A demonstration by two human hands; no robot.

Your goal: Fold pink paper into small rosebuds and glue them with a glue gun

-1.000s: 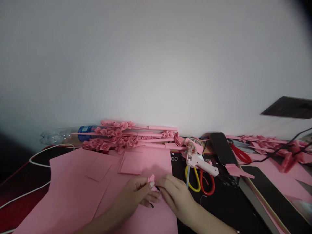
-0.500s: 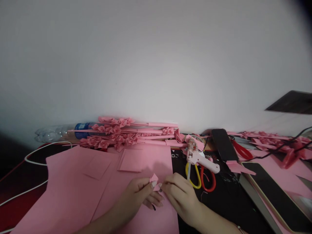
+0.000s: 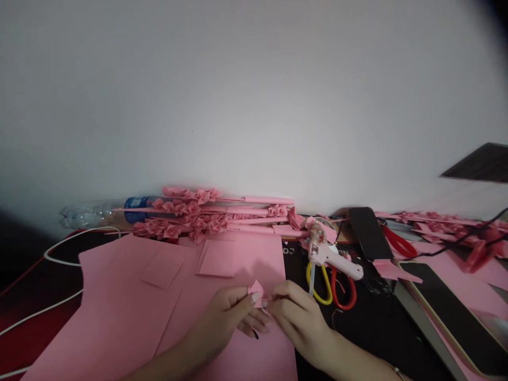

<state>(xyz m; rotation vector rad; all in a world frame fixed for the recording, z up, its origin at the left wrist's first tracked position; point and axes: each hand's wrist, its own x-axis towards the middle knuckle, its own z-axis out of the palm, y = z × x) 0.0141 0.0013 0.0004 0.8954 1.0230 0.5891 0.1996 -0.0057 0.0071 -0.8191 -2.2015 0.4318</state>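
Note:
Both my hands meet low in the middle of the view over a big pink paper sheet [image 3: 119, 312]. My left hand [image 3: 228, 317] and my right hand [image 3: 299, 317] pinch a small folded pink paper piece [image 3: 256, 291] between their fingertips, just above the sheet. Both hands are closed on it. A smaller pink paper square [image 3: 217, 259] lies flat just beyond them.
Pink paper roses on stems [image 3: 198, 214] lie along the wall beside a plastic bottle [image 3: 99, 211]. A white glue gun [image 3: 331, 254] rests over yellow and red scissors [image 3: 331, 286] to the right. A dark phone [image 3: 369, 233], a tablet [image 3: 452, 312] and white cable [image 3: 59, 259] are nearby.
The hands have kept working the small folded piece, which has turned a little between the fingers; the view has shifted slightly, so everything sits a bit to the right.

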